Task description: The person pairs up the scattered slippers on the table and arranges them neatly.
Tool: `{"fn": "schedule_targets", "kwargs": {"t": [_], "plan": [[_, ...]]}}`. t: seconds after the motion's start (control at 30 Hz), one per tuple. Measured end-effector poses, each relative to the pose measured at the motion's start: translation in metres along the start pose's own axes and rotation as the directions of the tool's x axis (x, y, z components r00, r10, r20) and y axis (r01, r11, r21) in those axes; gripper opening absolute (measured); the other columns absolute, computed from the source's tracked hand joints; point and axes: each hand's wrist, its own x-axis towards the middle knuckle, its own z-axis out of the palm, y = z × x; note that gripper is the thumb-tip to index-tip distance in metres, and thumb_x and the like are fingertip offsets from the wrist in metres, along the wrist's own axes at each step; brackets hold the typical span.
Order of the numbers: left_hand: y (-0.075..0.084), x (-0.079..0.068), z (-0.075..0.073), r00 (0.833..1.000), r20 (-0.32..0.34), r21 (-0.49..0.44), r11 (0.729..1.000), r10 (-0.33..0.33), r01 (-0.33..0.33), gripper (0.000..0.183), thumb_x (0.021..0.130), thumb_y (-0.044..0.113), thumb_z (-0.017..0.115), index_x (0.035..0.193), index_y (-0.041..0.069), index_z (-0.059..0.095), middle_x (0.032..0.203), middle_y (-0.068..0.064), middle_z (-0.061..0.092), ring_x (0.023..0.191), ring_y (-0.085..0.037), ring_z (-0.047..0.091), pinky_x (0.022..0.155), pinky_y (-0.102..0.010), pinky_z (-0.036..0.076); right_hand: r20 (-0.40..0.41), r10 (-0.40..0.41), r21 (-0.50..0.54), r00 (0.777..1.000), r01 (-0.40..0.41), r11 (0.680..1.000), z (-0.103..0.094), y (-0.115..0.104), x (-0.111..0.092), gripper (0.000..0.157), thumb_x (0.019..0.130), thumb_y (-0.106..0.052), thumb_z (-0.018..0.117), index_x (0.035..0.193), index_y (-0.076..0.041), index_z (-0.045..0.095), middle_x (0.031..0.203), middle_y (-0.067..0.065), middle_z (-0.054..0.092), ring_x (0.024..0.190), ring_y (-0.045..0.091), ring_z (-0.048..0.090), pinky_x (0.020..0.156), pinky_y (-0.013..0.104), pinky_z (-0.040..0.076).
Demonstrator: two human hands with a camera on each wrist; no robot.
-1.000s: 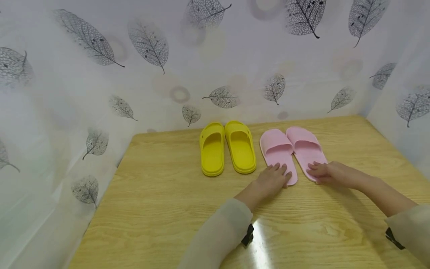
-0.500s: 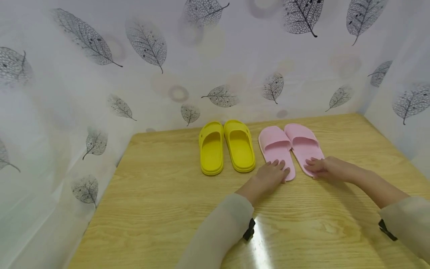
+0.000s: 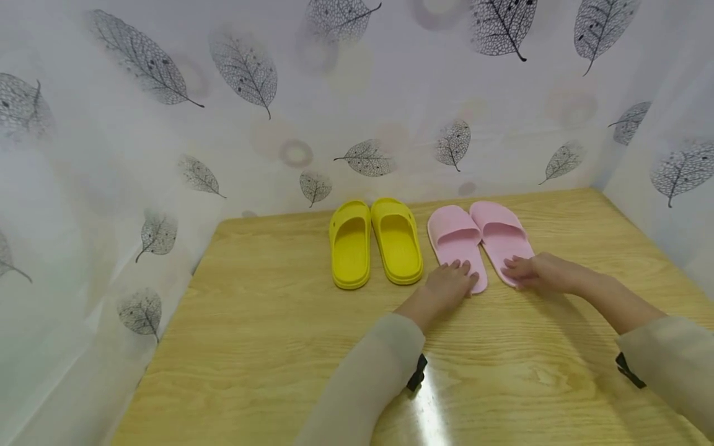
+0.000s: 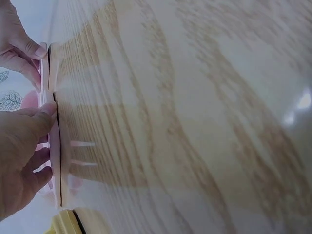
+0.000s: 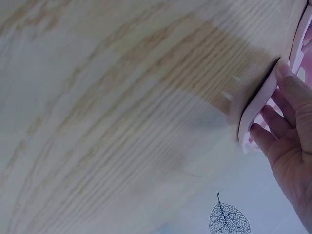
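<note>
Two pink slippers lie side by side on the wooden table, toes toward the back wall: the left pink slipper (image 3: 455, 223) and the right pink slipper (image 3: 498, 217). My left hand (image 3: 448, 286) grips the left one's heel, its fingers over the insole and thumb (image 4: 48, 108) against the heel edge. At the other heel, my right hand (image 3: 549, 272) holds on in the same way, with its thumb (image 5: 285, 71) at the rim. Both soles appear to rest on the tabletop.
A pair of yellow slippers (image 3: 350, 254) stands to the left of the pink ones, near the table's back edge. Behind and at both sides of the table (image 3: 268, 347) hangs a white leaf-print cloth (image 3: 234, 161).
Both hands have slid the pink slippers a little farther back, toward the wall, keeping their hold. The yellow pair stays put; the head view has shifted slightly.
</note>
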Motion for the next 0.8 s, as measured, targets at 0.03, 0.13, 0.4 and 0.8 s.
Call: {"fn": "schedule_targets", "kwargs": {"t": [0.03,0.13,0.4,0.8], "plan": [[-0.001,0.0,0.0,1.0,0.004,0.002,1.0,-0.003,0.003,0.045,0.101,0.028,0.041,0.146,0.025,0.037,0.153,0.0,0.031,0.141,-0.016,0.029,0.114,-0.031,0.026,0.003,0.001,0.002,1.0,-0.001,1.0,0.0,0.001,0.001,0.027,0.078,-0.002,0.071,0.104,0.006,0.069,0.115,0.031,0.059,0.107,0.05,0.053,0.087,0.055,0.045],[-0.002,0.001,0.0,1.0,0.022,0.0,1.0,-0.015,0.015,0.044,0.103,0.026,0.038,0.147,0.026,0.035,0.155,0.001,0.027,0.142,-0.016,0.026,0.114,-0.031,0.024,0.018,0.015,0.027,1.0,-0.015,1.0,0.0,0.003,0.004,0.028,0.078,-0.002,0.07,0.105,0.007,0.069,0.116,0.031,0.057,0.109,0.05,0.052,0.088,0.055,0.043],[-0.01,0.004,0.001,0.997,0.049,-0.03,0.998,-0.055,0.056,0.046,0.102,0.024,0.041,0.147,0.026,0.034,0.156,0.001,0.026,0.142,-0.016,0.025,0.115,-0.03,0.022,0.02,-0.025,0.02,1.0,0.024,1.0,-0.001,0.002,0.016,0.025,0.079,0.001,0.069,0.104,0.007,0.069,0.114,0.032,0.058,0.107,0.052,0.052,0.088,0.056,0.044],[-0.009,0.015,-0.001,0.997,0.043,-0.018,0.998,-0.062,0.063,0.046,0.102,0.027,0.04,0.147,0.026,0.034,0.156,0.002,0.026,0.142,-0.015,0.025,0.115,-0.03,0.023,0.072,0.072,0.046,0.995,-0.076,0.996,-0.006,0.01,0.016,0.028,0.081,-0.005,0.069,0.106,0.006,0.069,0.118,0.031,0.056,0.113,0.051,0.05,0.094,0.057,0.039]]}}
